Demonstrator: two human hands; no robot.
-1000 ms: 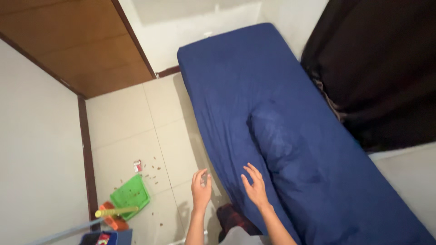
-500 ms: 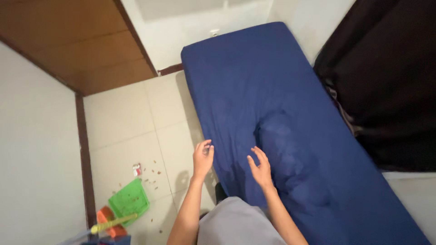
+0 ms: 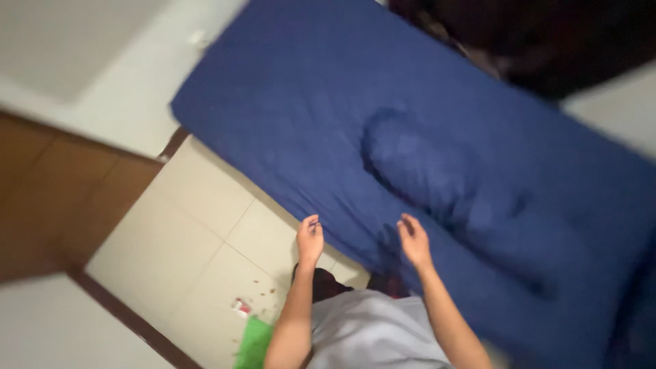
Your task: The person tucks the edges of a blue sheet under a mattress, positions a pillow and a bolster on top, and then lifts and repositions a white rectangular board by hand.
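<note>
While the bed [image 3: 355, 89] fills most of the view under its blue sheet, a long bolster-shaped bulge [image 3: 437, 184] lies beneath the cloth, just beyond both hands. Left hand [image 3: 309, 239] hovers at the mattress edge over the floor [image 3: 198, 232], fingers loosely curled, empty; right hand [image 3: 414, 240] hangs open over the sheet. Judging by this, they are reaching in to smooth; next calls for flat palms on the cloth

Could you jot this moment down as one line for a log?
left hand: empty, at mattress edge | right hand: empty, over blue sheet | long pillow beyond | view: blurred
</note>
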